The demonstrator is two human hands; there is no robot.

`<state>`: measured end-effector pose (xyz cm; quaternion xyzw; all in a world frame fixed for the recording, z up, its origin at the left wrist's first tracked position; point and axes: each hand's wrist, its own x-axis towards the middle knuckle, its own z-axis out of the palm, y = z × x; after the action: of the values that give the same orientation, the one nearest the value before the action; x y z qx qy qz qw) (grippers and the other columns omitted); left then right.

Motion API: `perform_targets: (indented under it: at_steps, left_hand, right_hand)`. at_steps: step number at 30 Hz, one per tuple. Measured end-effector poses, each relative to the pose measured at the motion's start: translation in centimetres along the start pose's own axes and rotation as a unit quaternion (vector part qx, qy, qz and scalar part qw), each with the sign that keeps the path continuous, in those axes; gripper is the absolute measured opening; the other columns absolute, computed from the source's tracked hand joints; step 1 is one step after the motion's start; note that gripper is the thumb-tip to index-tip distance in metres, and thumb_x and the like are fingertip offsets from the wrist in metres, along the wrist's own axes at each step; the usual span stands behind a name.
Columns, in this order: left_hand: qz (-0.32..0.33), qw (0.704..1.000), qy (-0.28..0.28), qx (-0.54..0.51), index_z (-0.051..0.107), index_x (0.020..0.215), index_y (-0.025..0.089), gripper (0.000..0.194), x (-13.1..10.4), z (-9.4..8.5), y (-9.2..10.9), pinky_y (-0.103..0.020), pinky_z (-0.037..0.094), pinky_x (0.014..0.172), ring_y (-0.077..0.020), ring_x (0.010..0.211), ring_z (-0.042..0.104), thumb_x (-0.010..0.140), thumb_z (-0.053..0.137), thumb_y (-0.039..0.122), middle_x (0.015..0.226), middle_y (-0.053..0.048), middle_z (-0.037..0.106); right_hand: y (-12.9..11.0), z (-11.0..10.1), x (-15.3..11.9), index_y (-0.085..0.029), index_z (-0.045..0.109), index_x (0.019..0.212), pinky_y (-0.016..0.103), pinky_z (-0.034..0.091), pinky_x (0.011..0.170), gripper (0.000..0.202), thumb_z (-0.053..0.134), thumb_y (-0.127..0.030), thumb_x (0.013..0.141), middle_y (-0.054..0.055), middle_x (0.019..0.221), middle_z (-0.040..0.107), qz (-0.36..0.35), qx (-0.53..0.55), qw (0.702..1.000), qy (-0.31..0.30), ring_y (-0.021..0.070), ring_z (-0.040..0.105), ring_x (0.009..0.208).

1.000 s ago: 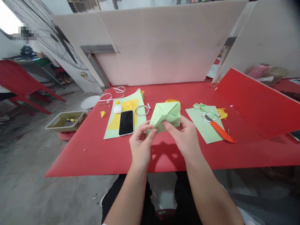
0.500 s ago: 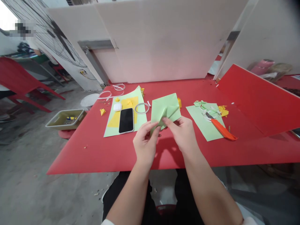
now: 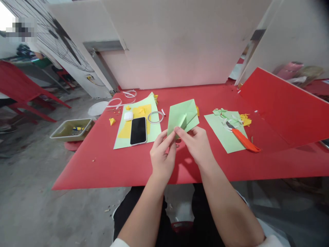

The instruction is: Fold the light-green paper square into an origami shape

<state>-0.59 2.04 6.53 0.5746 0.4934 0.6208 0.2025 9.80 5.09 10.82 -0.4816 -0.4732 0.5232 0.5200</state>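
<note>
A folded piece of light green paper is held up over the red table in both hands, its creases raised near the lower middle. My left hand pinches its lower left edge. With thumb and fingers my right hand grips the lower right part, the thumb lying on a fold. The fingers behind the paper are partly hidden. To the right, an orange-handled knife rests on a green sheet with paper scraps. Left of my hands lies a black-screened phone.
On the red table, a green sheet with yellow paper carries a white case and a ring. A red board leans at right. A bin stands off the left edge; a white panel rises behind.
My left hand has shifted slightly right and its fingers have moved closer to my right thumb at the fold. The green paper has tilted a little. The things on the table stay put.
</note>
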Motion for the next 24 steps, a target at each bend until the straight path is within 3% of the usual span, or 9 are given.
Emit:
perform_targets:
  at_steps: [4,7,10,13,21,24]
  left_hand:
    - [-0.085,0.985,-0.052,-0.141,0.056,0.121,0.030,0.037,0.5,-0.3,0.2,-0.029,0.057,0.076,-0.0142,0.081,0.067,0.084,0.056,0.026,0.111,-0.004,0.063]
    - [-0.186,0.951,-0.087,-0.231,0.038,0.135,0.031,0.051,1.1,-0.8,0.3,-0.032,0.058,0.068,-0.0153,0.070,0.067,0.087,0.053,0.034,0.094,-0.004,0.068]
    - [-0.245,0.925,-0.123,-0.264,0.029,0.139,0.030,0.062,1.4,-1.1,0.3,-0.031,0.056,0.062,-0.0164,0.063,0.067,0.084,0.057,0.036,0.081,-0.002,0.069]
    - [-0.262,0.912,-0.147,-0.281,0.025,0.141,0.027,0.069,1.5,-1.2,0.3,-0.028,0.053,0.059,-0.0161,0.061,0.065,0.082,0.061,0.033,0.068,0.000,0.067]
    - [-0.274,0.912,-0.161,-0.259,0.009,0.145,0.028,0.085,1.3,-1.0,-0.4,-0.024,0.052,0.052,-0.0147,0.055,0.065,0.079,0.063,0.028,0.058,0.004,0.062]
    - [-0.266,0.911,-0.192,-0.248,0.009,0.145,0.027,0.079,1.2,-1.1,-0.3,-0.025,0.054,0.053,-0.0155,0.056,0.066,0.083,0.057,0.033,0.064,0.001,0.064]
  right_hand:
    - [0.5,-0.5,0.4,-0.016,0.068,0.071,0.026,0.051,0.060,0.026,0.067,-0.042,0.071,0.003,0.070,0.068,-0.028,0.012,1.000,0.001,0.0148,0.063,0.066]
    - [0.9,-1.0,0.8,-0.017,0.067,0.071,0.025,0.050,0.063,0.024,0.066,-0.041,0.072,0.002,0.072,0.068,-0.051,0.014,0.999,-0.013,0.0143,0.063,0.069]
    - [0.7,-1.3,0.8,-0.016,0.066,0.070,0.025,0.048,0.058,0.025,0.065,-0.041,0.073,0.002,0.069,0.067,-0.037,0.002,0.999,-0.040,0.0131,0.061,0.064]
    - [0.2,-1.1,0.5,-0.016,0.062,0.065,0.025,0.045,0.051,0.028,0.064,-0.042,0.073,0.000,0.060,0.062,-0.009,-0.011,0.998,-0.060,0.0112,0.055,0.053]
    - [0.5,-0.6,0.6,-0.015,0.058,0.056,0.024,0.037,0.047,0.033,0.063,-0.044,0.071,-0.001,0.050,0.055,-0.018,-0.061,0.998,0.007,0.0097,0.047,0.048]
    - [0.3,-0.9,0.6,-0.016,0.056,0.054,0.023,0.034,0.046,0.035,0.063,-0.046,0.071,-0.002,0.049,0.052,-0.024,-0.092,0.995,0.022,0.0090,0.044,0.047]
